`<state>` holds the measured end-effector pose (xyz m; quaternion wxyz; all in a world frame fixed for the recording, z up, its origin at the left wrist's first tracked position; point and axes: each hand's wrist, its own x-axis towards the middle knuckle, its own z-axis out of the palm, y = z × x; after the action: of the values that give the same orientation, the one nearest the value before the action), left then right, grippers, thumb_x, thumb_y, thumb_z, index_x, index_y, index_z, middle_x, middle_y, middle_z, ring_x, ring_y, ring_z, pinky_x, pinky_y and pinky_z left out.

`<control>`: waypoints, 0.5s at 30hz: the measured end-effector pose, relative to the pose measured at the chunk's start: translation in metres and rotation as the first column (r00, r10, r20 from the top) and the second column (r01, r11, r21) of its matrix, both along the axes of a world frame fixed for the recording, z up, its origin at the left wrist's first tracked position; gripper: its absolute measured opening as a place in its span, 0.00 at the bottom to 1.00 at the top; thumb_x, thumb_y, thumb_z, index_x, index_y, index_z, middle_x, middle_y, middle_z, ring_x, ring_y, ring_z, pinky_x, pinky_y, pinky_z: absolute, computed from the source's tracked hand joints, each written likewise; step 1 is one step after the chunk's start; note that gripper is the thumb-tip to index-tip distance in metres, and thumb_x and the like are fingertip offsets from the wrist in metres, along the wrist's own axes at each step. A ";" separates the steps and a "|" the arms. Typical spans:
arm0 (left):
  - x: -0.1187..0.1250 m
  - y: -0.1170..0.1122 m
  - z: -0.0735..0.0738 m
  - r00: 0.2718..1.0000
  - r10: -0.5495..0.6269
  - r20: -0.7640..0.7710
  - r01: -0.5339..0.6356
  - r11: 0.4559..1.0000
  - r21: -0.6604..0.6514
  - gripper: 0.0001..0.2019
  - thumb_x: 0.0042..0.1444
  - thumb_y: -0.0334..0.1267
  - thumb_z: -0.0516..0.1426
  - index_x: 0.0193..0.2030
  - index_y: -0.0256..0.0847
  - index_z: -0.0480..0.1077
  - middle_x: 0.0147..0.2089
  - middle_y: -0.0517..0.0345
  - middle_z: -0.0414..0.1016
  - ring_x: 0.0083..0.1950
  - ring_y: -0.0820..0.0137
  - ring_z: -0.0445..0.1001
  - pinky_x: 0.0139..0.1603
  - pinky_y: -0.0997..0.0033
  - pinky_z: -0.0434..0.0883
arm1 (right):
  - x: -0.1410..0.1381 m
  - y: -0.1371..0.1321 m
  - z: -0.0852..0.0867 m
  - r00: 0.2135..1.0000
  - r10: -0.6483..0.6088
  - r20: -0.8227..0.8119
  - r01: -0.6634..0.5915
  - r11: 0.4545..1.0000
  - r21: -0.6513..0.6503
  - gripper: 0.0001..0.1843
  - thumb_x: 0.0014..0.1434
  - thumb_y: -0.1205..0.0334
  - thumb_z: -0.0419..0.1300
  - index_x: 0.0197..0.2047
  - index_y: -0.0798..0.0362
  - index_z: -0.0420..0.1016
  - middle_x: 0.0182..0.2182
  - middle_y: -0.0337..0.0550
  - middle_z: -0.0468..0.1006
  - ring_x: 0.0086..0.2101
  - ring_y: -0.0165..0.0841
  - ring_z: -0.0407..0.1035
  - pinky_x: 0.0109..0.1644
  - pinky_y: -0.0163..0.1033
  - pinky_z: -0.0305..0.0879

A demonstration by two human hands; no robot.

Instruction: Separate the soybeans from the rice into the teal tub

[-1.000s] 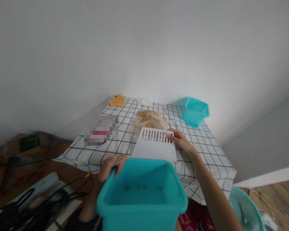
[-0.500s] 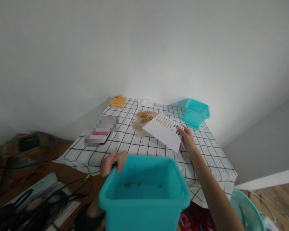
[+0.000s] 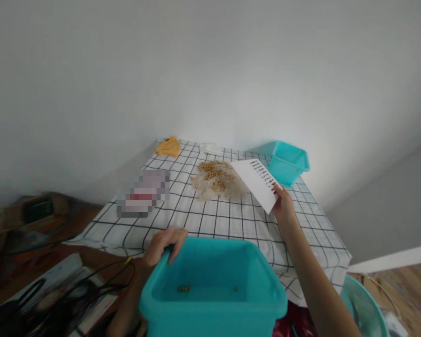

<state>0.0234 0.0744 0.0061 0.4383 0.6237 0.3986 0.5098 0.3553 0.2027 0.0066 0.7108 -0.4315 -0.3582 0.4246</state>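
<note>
My left hand (image 3: 163,244) grips the far left rim of a turquoise plastic tub (image 3: 214,288) held below the table's near edge; a few yellow beans lie on its bottom. My right hand (image 3: 284,206) holds a white slotted scoop (image 3: 257,180) by its lower corner, raised and tilted over the checked tablecloth (image 3: 210,220). The scoop hangs just right of a pile of white grains mixed with yellow beans (image 3: 217,180) in the middle of the table.
A second, smaller turquoise tub (image 3: 287,163) stands at the table's far right corner. An orange cloth (image 3: 168,147) and a white scrap (image 3: 210,149) lie at the back edge. A blurred flat object (image 3: 143,193) lies left. Black cables (image 3: 56,290) trail on the floor at the left.
My right hand has swung the scoop from just above the near tub, up and to the right, turning it edge-on beside the pile. The tub and my left hand stayed almost still.
</note>
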 end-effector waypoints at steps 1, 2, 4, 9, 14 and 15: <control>-0.001 -0.002 0.000 1.000 0.018 -0.002 -0.018 1.000 -0.020 0.30 0.72 0.45 0.37 0.16 0.45 0.53 0.17 0.60 0.56 0.23 0.66 0.60 0.31 0.62 0.63 | 0.001 0.001 0.000 1.000 -0.019 -0.024 0.019 1.000 -0.004 0.15 0.47 0.52 0.71 0.27 0.49 0.70 0.31 0.39 0.81 0.31 0.37 0.73 0.31 0.40 0.66; -0.003 -0.005 0.000 0.999 0.039 0.002 -0.039 0.998 -0.044 0.29 0.72 0.45 0.38 0.16 0.45 0.54 0.18 0.59 0.58 0.24 0.65 0.60 0.33 0.62 0.64 | 0.002 0.001 0.000 0.998 -0.042 -0.045 0.042 0.999 -0.011 0.15 0.46 0.53 0.71 0.26 0.49 0.70 0.30 0.38 0.80 0.30 0.36 0.73 0.30 0.39 0.66; -0.006 -0.009 -0.002 0.998 0.060 0.004 -0.060 0.996 -0.067 0.29 0.72 0.45 0.39 0.17 0.45 0.56 0.19 0.58 0.60 0.26 0.64 0.62 0.36 0.61 0.66 | 0.003 0.001 0.002 0.994 -0.091 -0.059 0.090 0.996 -0.014 0.14 0.46 0.53 0.71 0.27 0.49 0.70 0.27 0.37 0.78 0.28 0.34 0.71 0.29 0.37 0.64; -0.011 -0.005 -0.014 0.998 -0.013 0.054 0.014 1.000 -0.013 0.30 0.72 0.46 0.40 0.16 0.44 0.57 0.17 0.57 0.61 0.26 0.63 0.62 0.35 0.61 0.66 | 0.004 -0.006 0.018 0.986 -0.131 0.102 0.126 0.990 0.059 0.13 0.51 0.51 0.69 0.36 0.49 0.75 0.31 0.38 0.81 0.30 0.33 0.73 0.31 0.35 0.63; -0.019 0.011 -0.022 0.964 -0.229 0.135 0.217 0.971 0.099 0.33 0.73 0.47 0.38 0.14 0.43 0.57 0.16 0.58 0.59 0.23 0.66 0.60 0.36 0.61 0.64 | 0.014 -0.008 0.048 0.975 -0.069 0.210 0.043 0.991 0.127 0.15 0.54 0.49 0.69 0.40 0.49 0.77 0.36 0.41 0.83 0.35 0.35 0.75 0.36 0.37 0.65; -0.021 0.013 -0.021 0.963 -0.247 0.113 0.237 0.967 0.093 0.33 0.73 0.48 0.39 0.14 0.43 0.58 0.16 0.58 0.60 0.23 0.65 0.60 0.37 0.60 0.65 | 0.017 -0.005 0.054 0.972 -0.045 0.229 0.012 0.990 0.143 0.15 0.54 0.49 0.69 0.40 0.49 0.78 0.36 0.42 0.83 0.36 0.36 0.75 0.38 0.38 0.66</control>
<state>0.0026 0.0871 -0.0148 0.4962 0.6518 0.2713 0.5053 0.3719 0.1978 0.0604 0.6989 -0.4321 -0.4616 0.3344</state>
